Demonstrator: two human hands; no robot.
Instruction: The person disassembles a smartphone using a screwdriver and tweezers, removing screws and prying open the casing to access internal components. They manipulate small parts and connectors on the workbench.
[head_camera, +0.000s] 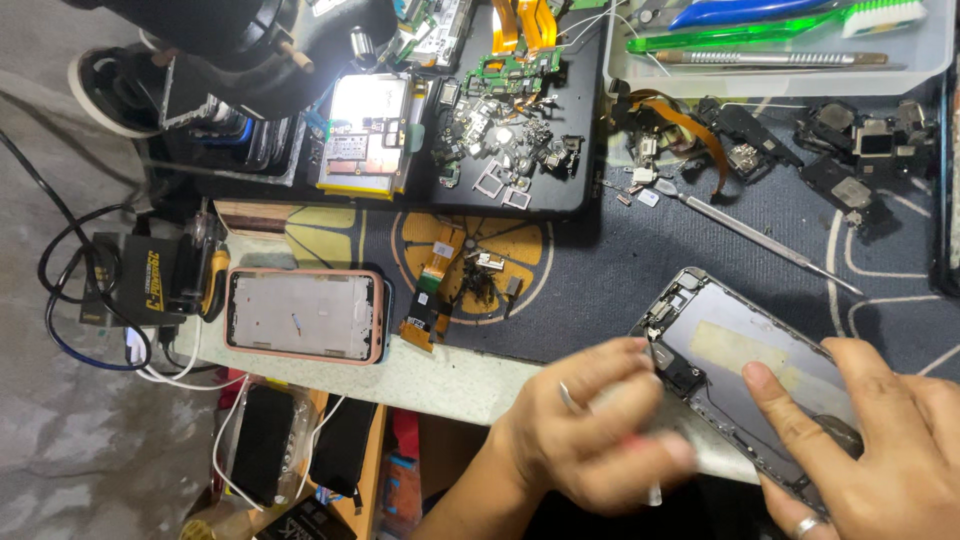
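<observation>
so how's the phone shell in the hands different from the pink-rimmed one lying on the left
The dark phone shell lies tilted at the table's edge under both hands: the right hand presses on it, the left hand works at its top corner. The pink-rimmed shell lies square and untouched. The dark one has a grey metal rim and a pale tape patch inside; the pink-rimmed one shows a plain silvery inner plate. Both are open, gutted frames with no screen.
</observation>
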